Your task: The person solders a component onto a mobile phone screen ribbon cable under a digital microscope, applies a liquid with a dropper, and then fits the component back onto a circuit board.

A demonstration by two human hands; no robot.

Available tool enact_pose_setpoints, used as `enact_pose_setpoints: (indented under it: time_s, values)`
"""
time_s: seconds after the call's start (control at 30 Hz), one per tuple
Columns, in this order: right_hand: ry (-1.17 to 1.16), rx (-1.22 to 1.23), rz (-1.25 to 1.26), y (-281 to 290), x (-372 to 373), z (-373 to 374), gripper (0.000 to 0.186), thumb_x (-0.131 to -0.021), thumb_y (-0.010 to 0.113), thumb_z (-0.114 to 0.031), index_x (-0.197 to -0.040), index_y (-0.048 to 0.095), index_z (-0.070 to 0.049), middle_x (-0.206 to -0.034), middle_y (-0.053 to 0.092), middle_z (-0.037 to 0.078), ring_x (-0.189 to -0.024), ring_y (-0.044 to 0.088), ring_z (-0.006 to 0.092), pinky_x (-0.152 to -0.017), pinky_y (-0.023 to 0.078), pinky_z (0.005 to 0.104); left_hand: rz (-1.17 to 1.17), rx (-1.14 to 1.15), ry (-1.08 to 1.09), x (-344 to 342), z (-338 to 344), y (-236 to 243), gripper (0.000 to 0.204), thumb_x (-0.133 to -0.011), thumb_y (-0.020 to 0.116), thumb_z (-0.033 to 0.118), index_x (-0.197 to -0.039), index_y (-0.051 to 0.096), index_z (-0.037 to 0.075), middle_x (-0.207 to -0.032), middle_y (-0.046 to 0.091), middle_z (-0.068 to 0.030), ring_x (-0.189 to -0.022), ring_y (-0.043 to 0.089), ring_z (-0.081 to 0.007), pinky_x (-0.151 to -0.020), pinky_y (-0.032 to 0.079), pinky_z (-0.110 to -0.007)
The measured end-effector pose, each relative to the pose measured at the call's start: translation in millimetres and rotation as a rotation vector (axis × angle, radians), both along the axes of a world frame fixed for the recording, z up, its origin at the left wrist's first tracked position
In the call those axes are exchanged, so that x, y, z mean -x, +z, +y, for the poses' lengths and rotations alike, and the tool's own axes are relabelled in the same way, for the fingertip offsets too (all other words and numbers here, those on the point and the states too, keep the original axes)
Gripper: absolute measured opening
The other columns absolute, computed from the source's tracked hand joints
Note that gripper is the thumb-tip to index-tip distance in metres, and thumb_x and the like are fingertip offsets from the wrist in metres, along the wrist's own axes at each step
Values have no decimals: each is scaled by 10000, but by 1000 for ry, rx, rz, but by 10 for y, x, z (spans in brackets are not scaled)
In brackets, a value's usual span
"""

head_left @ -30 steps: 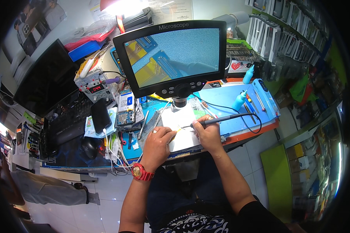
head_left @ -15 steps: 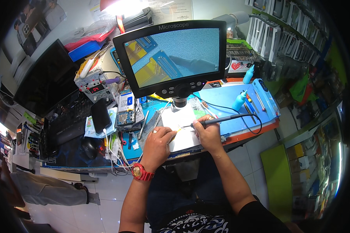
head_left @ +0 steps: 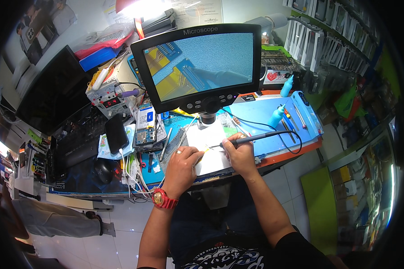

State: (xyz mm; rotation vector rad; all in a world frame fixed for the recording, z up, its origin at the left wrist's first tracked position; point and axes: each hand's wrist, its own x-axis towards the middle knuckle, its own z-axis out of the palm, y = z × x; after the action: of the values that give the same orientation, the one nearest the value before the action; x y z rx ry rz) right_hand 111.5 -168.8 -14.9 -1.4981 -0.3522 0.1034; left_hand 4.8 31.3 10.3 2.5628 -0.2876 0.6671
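My right hand [head_left: 240, 154] is closed round the black handle of a soldering iron [head_left: 256, 137], whose thin tip points left over a white work mat [head_left: 205, 136]. Beside it my left hand [head_left: 184, 165], wearing a ring and a red watch, presses a small yellow flex cable [head_left: 206, 151] to the mat with its fingertips. Above both hands stands a microscope with a screen [head_left: 202, 67]. Enlarged on that screen are yellow flex pieces with blue contact ends, and the dark iron tip lies at the nearer one's contacts.
Left of the mat are a phone [head_left: 116, 133], an opened phone board [head_left: 145, 123], white cables and a mouse [head_left: 104, 171]. A power supply [head_left: 110, 102] stands behind. Rightward lie a blue mat [head_left: 251, 110], turquoise bottles [head_left: 277, 115] and hand tools. A person [head_left: 58, 219] stands at far left.
On the microscope screen the iron tip has shifted slightly left and down, onto the contacts of the nearer flex piece. Both my hands look almost unmoved.
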Motion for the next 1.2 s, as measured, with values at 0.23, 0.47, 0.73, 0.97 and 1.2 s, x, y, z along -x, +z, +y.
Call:
enact_pose_setpoints:
  time_s: [0.23, 0.47, 0.73, 0.97, 1.2]
  values:
    - [-12, -13, -8, 17, 9, 4, 189, -1008, 751, -121, -921, 628, -8, -727, 669, 32, -629, 601, 78, -582, 492, 271, 2, -2, 0, 6, 2, 10, 299, -847, 692, -86, -1108, 795, 19, -1061, 730, -103, -1059, 677, -327, -912, 552, -442]
    - [-2, -12, -29, 0, 0, 19, 179, -1028, 732, -95, -927, 595, -38, -714, 643, 12, -575, 569, 53, -534, 462, 225, -3, -1, 1, 4, -2, 6, 299, -842, 694, -88, -1102, 795, 18, -1055, 732, -102, -1059, 679, -329, -910, 553, -442]
    - [-2, 12, -4, 19, 1, 1, 187, -1008, 754, -122, -924, 631, -10, -729, 673, 28, -629, 599, 75, -585, 489, 268, -1, 0, 2, 6, -2, 8, 309, -838, 692, -92, -1108, 796, 19, -1059, 733, -104, -1058, 681, -331, -908, 553, -443]
    - [-19, -26, 4, 27, 14, 7, 191, -1006, 757, -120, -914, 628, -12, -725, 666, 30, -628, 598, 80, -587, 493, 271, -9, 3, -3, -1, -3, 6, 298, -842, 693, -90, -1102, 793, 15, -1053, 731, -106, -1054, 680, -331, -904, 553, -440]
    - [1, -14, 1, 36, 15, 6, 189, -1009, 755, -119, -924, 628, -8, -734, 668, 30, -637, 598, 75, -592, 493, 264, -10, 6, -2, 7, 1, 4, 294, -851, 692, -88, -1106, 793, 17, -1053, 731, -103, -1053, 677, -329, -901, 553, -441]
